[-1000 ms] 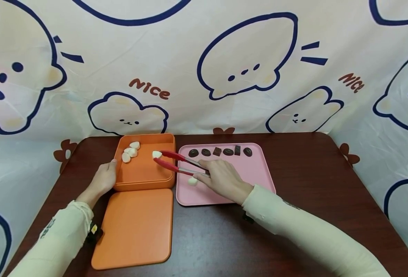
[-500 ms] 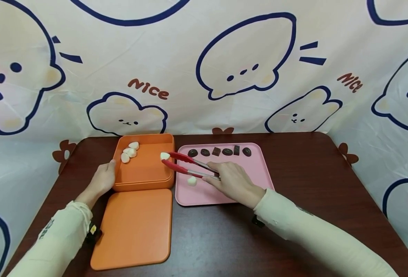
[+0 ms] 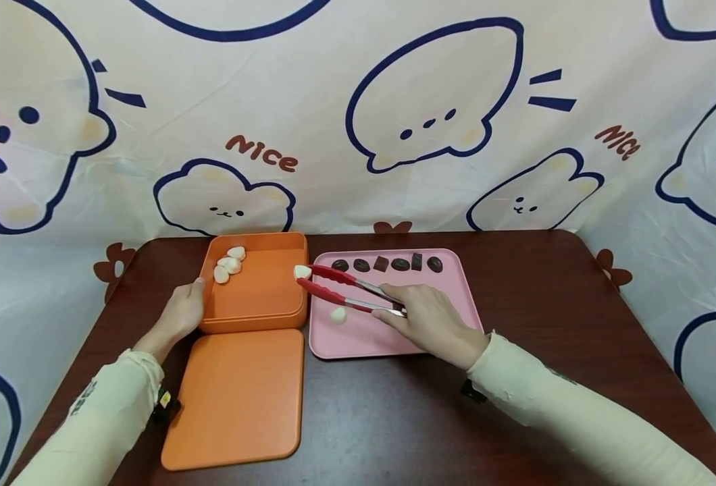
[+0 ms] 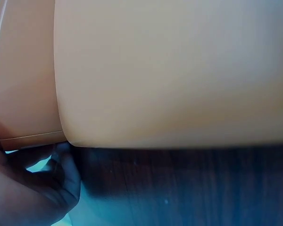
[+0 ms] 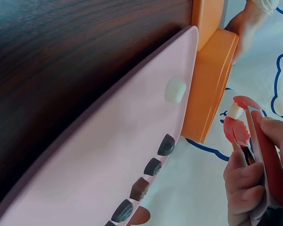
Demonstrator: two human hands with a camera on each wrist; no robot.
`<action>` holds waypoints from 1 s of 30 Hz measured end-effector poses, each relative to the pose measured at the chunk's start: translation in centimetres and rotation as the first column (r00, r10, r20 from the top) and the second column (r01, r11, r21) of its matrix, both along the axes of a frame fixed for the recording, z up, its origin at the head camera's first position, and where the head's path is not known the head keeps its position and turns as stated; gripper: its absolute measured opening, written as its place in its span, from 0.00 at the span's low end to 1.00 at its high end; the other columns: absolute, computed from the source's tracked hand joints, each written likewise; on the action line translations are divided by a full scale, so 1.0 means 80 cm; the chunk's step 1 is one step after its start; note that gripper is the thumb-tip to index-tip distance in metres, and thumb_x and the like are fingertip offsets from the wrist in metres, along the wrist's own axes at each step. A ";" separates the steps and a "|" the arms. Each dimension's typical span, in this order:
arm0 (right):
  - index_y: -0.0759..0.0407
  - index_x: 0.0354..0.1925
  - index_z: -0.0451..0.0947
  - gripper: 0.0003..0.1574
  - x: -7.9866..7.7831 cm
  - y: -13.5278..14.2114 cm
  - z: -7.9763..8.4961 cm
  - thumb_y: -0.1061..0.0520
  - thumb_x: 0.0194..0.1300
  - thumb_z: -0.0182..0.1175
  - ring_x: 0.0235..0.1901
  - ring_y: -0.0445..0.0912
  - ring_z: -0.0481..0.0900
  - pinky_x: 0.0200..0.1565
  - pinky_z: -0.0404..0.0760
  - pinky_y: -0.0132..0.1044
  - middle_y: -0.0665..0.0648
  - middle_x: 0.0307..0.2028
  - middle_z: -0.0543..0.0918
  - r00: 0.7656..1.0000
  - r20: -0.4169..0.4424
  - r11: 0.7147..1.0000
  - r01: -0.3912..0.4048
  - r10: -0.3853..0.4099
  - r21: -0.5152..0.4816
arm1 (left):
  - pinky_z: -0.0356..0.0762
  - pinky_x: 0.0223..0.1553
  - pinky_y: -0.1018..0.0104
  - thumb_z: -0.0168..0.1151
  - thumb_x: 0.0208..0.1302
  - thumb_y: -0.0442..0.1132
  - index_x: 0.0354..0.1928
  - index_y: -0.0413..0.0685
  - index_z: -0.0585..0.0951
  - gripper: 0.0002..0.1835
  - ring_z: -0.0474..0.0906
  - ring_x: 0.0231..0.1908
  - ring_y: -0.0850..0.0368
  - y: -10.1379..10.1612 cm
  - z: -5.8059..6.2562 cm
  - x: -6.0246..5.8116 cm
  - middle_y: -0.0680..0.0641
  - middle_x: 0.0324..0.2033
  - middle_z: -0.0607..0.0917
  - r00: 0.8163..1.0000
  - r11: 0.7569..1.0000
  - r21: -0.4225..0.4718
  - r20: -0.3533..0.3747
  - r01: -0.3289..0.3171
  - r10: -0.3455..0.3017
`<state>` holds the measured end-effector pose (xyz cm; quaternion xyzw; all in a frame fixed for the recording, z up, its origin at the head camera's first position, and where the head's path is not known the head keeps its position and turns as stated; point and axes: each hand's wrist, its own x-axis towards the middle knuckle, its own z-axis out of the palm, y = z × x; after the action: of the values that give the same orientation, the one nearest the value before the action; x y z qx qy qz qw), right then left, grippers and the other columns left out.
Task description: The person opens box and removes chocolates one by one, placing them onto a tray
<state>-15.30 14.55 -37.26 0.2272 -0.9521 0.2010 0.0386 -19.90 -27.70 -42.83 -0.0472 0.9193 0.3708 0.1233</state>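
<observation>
My right hand (image 3: 433,324) grips red-tipped metal tongs (image 3: 348,297), also seen in the right wrist view. Pinched between the tong tips is a white chocolate (image 3: 302,271), held over the right rim of an orange box (image 3: 254,320). At the box's left wall, my left hand (image 3: 182,314) holds the side with its thumb up at the rim; its curled fingers (image 4: 68,174) show in the left wrist view. Several white chocolates (image 3: 230,264) lie grouped at the box's back left. Another white chocolate (image 5: 175,90) lies on the pink tray (image 3: 388,344), under the tongs in the head view.
A row of dark chocolates (image 3: 381,264) runs along the tray's back edge. In front of the box an orange lid (image 3: 236,398) lies flat on the dark wooden table (image 3: 388,425). A printed white curtain (image 3: 327,189) hangs behind the table.
My right hand has moved right with the tongs and the pinched white chocolate, from over the box's inside to its right rim. The left hand has stayed at the box.
</observation>
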 end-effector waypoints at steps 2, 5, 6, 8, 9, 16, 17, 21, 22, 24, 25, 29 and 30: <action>0.53 0.51 0.85 0.22 0.002 0.005 0.000 0.42 0.66 0.68 0.21 0.40 0.65 0.24 0.63 0.32 0.44 0.18 0.70 1.000 -0.007 1.000 -0.006 0.006 -0.004 | 0.68 0.58 0.40 0.12 0.80 0.54 0.69 0.22 0.62 0.42 0.68 0.59 0.32 0.000 0.000 0.000 0.22 0.62 0.67 1.000 1.000 0.003 0.005 0.000 0.000; 0.54 0.50 0.85 0.21 0.006 0.012 -0.003 0.43 0.65 0.69 0.21 0.39 0.65 0.25 0.63 0.32 0.44 0.18 0.70 1.000 -0.015 1.000 -0.015 0.015 -0.014 | 0.67 0.60 0.38 0.12 0.80 0.55 0.70 0.22 0.61 0.43 0.67 0.60 0.32 0.000 -0.001 0.000 0.22 0.63 0.67 1.000 1.000 0.004 0.004 -0.001 0.001; 0.53 0.49 0.85 0.20 0.007 0.015 -0.003 0.43 0.65 0.69 0.22 0.39 0.65 0.25 0.63 0.32 0.43 0.18 0.70 1.000 -0.016 1.000 -0.015 0.015 -0.013 | 0.68 0.59 0.38 0.12 0.80 0.55 0.69 0.22 0.62 0.43 0.68 0.59 0.32 0.000 -0.001 0.001 0.22 0.61 0.68 1.000 1.000 0.006 0.001 -0.001 0.001; 0.53 0.49 0.85 0.20 0.010 0.020 -0.005 0.43 0.65 0.69 0.22 0.39 0.65 0.25 0.64 0.32 0.43 0.18 0.71 1.000 -0.018 1.000 -0.011 0.011 -0.013 | 0.70 0.54 0.42 0.13 0.80 0.55 0.64 0.23 0.66 0.42 0.70 0.54 0.33 0.000 -0.001 0.000 0.23 0.54 0.71 1.000 1.000 0.005 -0.008 -0.003 0.003; 0.53 0.50 0.85 0.21 0.011 0.023 -0.006 0.43 0.65 0.69 0.22 0.39 0.66 0.25 0.64 0.32 0.43 0.19 0.72 1.000 -0.018 1.000 -0.009 0.009 -0.012 | 0.71 0.51 0.45 0.13 0.80 0.55 0.59 0.24 0.69 0.42 0.72 0.50 0.35 0.001 -0.002 0.000 0.26 0.48 0.72 1.000 1.000 0.003 -0.011 -0.005 0.005; 0.52 0.54 0.85 0.23 0.019 0.044 -0.012 0.42 0.66 0.68 0.24 0.39 0.68 0.27 0.66 0.32 0.42 0.21 0.75 1.000 -0.011 1.000 0.017 -0.017 -0.001 | 0.66 0.37 0.59 0.15 0.81 0.55 0.31 0.42 0.65 0.33 0.69 0.30 0.48 0.002 -0.003 -0.001 0.45 0.25 0.65 1.000 1.000 -0.016 -0.028 -0.014 0.013; 0.51 0.53 0.85 0.23 0.020 0.047 -0.013 0.42 0.66 0.68 0.24 0.39 0.68 0.26 0.66 0.32 0.42 0.22 0.75 1.000 -0.010 1.000 0.024 -0.024 0.001 | 0.66 0.37 0.59 0.15 0.81 0.55 0.31 0.42 0.65 0.33 0.69 0.31 0.48 0.002 -0.003 -0.001 0.45 0.25 0.65 1.000 1.000 -0.018 -0.027 -0.014 0.013; 0.48 0.54 0.84 0.22 0.024 0.058 -0.017 0.42 0.65 0.69 0.25 0.40 0.69 0.24 0.67 0.33 0.42 0.21 0.74 0.999 0.004 0.999 0.048 -0.048 0.014 | 0.67 0.41 0.56 0.15 0.81 0.55 0.34 0.39 0.67 0.34 0.71 0.35 0.45 0.001 -0.003 -0.001 0.44 0.27 0.65 1.000 1.000 -0.017 -0.017 -0.014 0.014; 0.48 0.54 0.84 0.22 0.025 0.060 -0.018 0.43 0.65 0.69 0.25 0.40 0.69 0.24 0.67 0.33 0.41 0.21 0.74 0.999 0.011 0.999 0.051 -0.052 0.016 | 0.67 0.41 0.56 0.15 0.81 0.55 0.34 0.39 0.67 0.34 0.71 0.36 0.44 0.001 -0.003 -0.002 0.44 0.27 0.65 1.000 1.000 -0.016 -0.014 -0.015 0.015; 0.48 0.54 0.84 0.22 0.026 0.064 -0.021 0.43 0.65 0.69 0.26 0.40 0.69 0.24 0.67 0.34 0.41 0.22 0.74 0.998 0.024 0.998 0.056 -0.056 0.019 | 0.67 0.44 0.54 0.15 0.81 0.55 0.37 0.37 0.68 0.34 0.72 0.40 0.43 0.001 -0.002 -0.002 0.42 0.29 0.65 1.000 1.000 -0.017 -0.009 -0.017 0.017; 0.48 0.54 0.84 0.21 0.026 0.066 -0.022 0.44 0.65 0.69 0.26 0.39 0.69 0.24 0.68 0.34 0.41 0.22 0.74 0.998 0.029 0.998 0.058 -0.058 0.021 | 0.67 0.45 0.52 0.15 0.81 0.55 0.39 0.35 0.69 0.35 0.72 0.41 0.41 0.001 -0.002 -0.001 0.40 0.30 0.67 1.000 1.000 -0.015 -0.008 -0.018 0.018; 0.49 0.53 0.84 0.21 0.030 0.074 -0.028 0.44 0.64 0.70 0.26 0.39 0.69 0.23 0.67 0.33 0.43 0.24 0.76 0.997 0.047 0.997 0.065 -0.066 0.028 | 0.68 0.51 0.45 0.14 0.81 0.55 0.55 0.25 0.69 0.40 0.70 0.51 0.36 0.000 -0.001 -0.001 0.29 0.44 0.71 1.000 1.000 -0.004 -0.004 -0.020 0.020; 0.50 0.52 0.84 0.21 0.031 0.076 -0.029 0.44 0.64 0.70 0.25 0.39 0.69 0.23 0.67 0.33 0.43 0.25 0.77 0.996 0.051 0.997 0.066 -0.067 0.031 | 0.67 0.52 0.44 0.14 0.81 0.55 0.59 0.24 0.68 0.41 0.69 0.52 0.35 -0.001 -0.001 -0.001 0.27 0.48 0.71 1.000 1.000 -0.002 -0.003 -0.020 0.020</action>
<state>-12.86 20.61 -39.54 0.1906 -0.9626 0.1916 0.0173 -20.01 -27.74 -42.93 -0.0560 0.9194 0.3710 0.1180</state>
